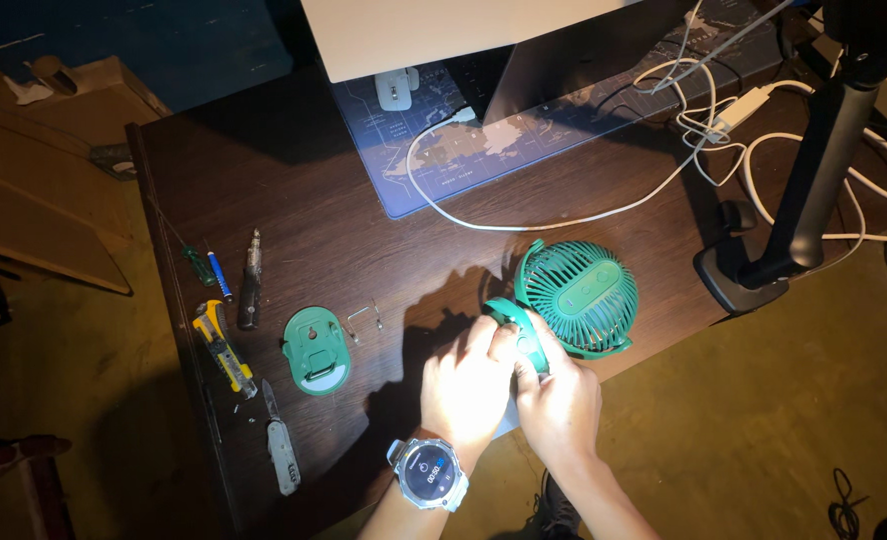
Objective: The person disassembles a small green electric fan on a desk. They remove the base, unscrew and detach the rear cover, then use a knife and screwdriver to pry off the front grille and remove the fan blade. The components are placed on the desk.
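A small green fan (577, 292) lies on the dark wooden desk (314, 200) near its front edge, its grille facing up. Both hands close around the fan's green clip base (524, 330) just below the grille. My left hand (467, 385), with a watch on its wrist, grips the base from the left. My right hand (561, 400) grips it from the right. A detached green oval cover (317, 351) lies flat to the left, with small metal pins (366, 317) beside it.
Along the desk's left side lie a green-handled screwdriver (201, 265), a dark screwdriver (252, 283), a yellow utility knife (224, 350) and a folding knife (282, 440). A blue desk mat (464, 150), white cables (704, 130) and a black stand (764, 260) fill the back and right.
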